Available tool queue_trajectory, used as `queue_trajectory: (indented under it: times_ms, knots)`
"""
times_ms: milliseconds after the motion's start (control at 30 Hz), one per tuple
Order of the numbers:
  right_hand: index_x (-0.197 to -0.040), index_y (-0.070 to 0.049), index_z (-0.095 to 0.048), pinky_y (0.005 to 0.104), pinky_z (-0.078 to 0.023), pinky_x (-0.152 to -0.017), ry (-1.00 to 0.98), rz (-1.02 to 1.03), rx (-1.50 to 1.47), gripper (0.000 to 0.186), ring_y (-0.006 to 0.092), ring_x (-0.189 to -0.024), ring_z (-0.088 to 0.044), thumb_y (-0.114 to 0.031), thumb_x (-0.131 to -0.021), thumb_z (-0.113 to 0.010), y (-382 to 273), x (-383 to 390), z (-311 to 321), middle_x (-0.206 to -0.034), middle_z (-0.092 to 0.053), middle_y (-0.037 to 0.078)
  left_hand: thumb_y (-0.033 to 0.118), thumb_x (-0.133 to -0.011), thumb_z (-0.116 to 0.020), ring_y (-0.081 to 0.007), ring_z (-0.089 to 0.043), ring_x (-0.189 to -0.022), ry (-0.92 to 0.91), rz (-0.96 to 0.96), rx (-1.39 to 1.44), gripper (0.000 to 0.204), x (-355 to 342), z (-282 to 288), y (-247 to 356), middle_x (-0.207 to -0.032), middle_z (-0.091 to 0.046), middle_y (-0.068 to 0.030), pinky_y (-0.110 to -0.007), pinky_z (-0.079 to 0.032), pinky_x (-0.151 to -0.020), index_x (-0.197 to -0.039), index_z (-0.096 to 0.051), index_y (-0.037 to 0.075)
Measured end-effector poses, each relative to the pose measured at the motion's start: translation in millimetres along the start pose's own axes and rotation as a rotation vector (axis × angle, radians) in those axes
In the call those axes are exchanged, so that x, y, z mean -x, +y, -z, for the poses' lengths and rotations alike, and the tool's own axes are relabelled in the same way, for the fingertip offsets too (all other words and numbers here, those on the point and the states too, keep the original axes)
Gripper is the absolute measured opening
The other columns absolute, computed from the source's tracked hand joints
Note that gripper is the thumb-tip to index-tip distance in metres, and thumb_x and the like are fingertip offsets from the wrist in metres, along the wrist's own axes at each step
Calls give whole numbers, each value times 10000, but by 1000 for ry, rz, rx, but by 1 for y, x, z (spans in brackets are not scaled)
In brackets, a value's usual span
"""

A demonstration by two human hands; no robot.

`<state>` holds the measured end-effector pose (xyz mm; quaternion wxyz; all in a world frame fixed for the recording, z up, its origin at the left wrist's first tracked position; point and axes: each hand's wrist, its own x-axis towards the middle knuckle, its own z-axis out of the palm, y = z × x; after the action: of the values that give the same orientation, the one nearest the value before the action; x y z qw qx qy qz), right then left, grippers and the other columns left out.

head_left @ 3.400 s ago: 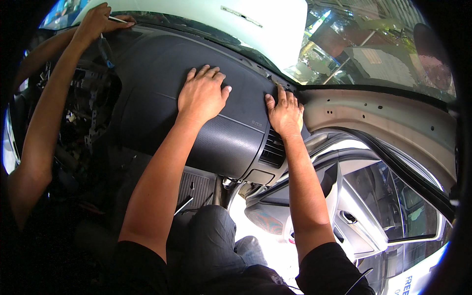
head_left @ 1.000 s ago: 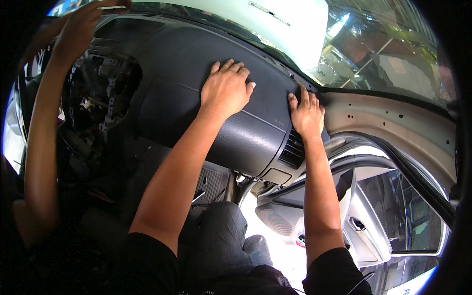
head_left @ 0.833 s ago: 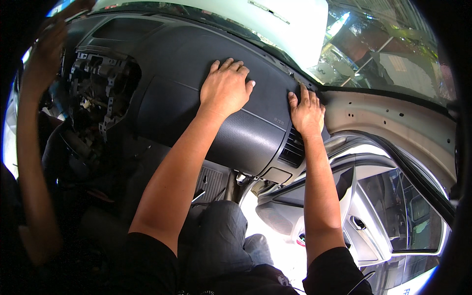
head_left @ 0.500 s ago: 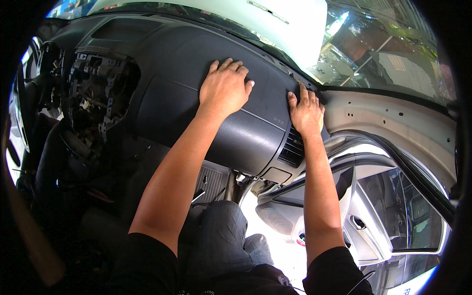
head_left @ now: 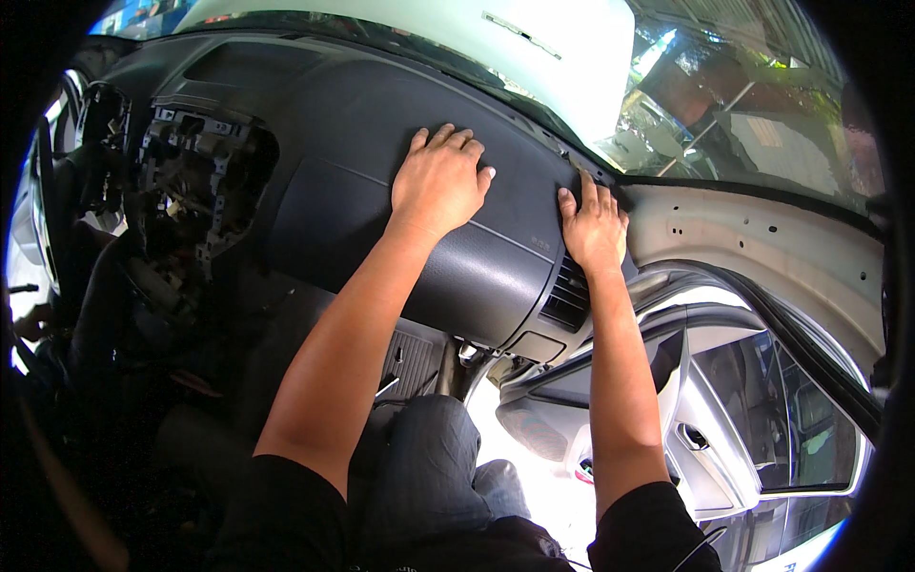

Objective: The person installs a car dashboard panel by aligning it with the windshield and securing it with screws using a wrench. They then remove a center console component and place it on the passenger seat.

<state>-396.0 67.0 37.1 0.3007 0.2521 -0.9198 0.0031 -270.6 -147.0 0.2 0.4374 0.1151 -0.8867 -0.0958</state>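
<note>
A black car dashboard [head_left: 362, 105] stretches across in front of me. My left hand [head_left: 437, 186] lies flat on its top, fingers spread, just above the seam of the passenger panel [head_left: 486, 276]. At the dashboard's right end my right hand [head_left: 596, 229] rests with fingers stretched toward the windscreen corner. Below that hand sits a slatted air vent [head_left: 567, 291]. Neither hand holds anything. In the middle of the dashboard gapes an opening [head_left: 200, 181] with bare metal brackets and wiring.
An open car door [head_left: 710, 429] stands to the right, beyond the bare door pillar [head_left: 753, 224]. The windscreen [head_left: 724, 105] rises ahead, with a raised white bonnet [head_left: 429, 29] behind it. A ribbed floor mat [head_left: 415, 357] lies below, beside my knee [head_left: 434, 439]. Another person's hand [head_left: 33, 324] shows at far left.
Both hands stay on the dashboard, which has shifted slightly lower in view along with my left hand. A person's hand has come into sight at the far left.
</note>
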Motion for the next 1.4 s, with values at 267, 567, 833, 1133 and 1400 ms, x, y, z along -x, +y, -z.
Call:
queue_trajectory:
  times_ms: [267,567,833,1133,1400]
  knots:
    - [-1509,-89,-496,517,-414,-1130,-81,57,-84,636,387,-1341,-529,-502,-1027,-541,10,-13,9,-1381,-586,211,277,-955,-682,-288,-567,-1351,94,-4,171,319,6,7,-3,-1358,-675,-118,-468,-377,-1170,-1208,-725,88]
    - [-1461,42,-513,472,-434,-1130,92,-53,-363,653,455,-1312,-546,-254,-920,-729,50,33,30,-1396,-545,326,208,-963,-699,-304,-528,-1311,695,551,-75,299,106,78,-84,-1310,-631,-104,-473,-391,-1115,-1221,-668,61]
    - [-1310,18,-604,425,-507,-991,434,-65,-517,459,365,-1109,-619,-66,-878,-735,60,120,39,-1211,-607,201,482,-1053,-579,-331,-694,-1124,321,791,296,502,122,92,-134,-1162,-739,-170,-437,-517,-978,-1236,-703,31]
    - [-1331,67,-605,325,-512,-880,-108,-499,-1197,611,168,-969,-638,-442,-1006,-697,77,162,-16,-1073,-712,119,667,-1026,-477,-378,-658,-833,49,817,180,707,89,94,-153,-860,-681,-207,-469,-495,-796,-1023,-739,10]
    - [-1178,18,-686,456,-571,-851,324,-142,-317,480,399,-958,-715,-356,-892,-780,55,127,43,-1032,-718,206,705,-1026,-407,-409,-693,-921,85,933,57,736,78,84,-139,-930,-739,-192,-527,-527,-816,-1030,-779,70]
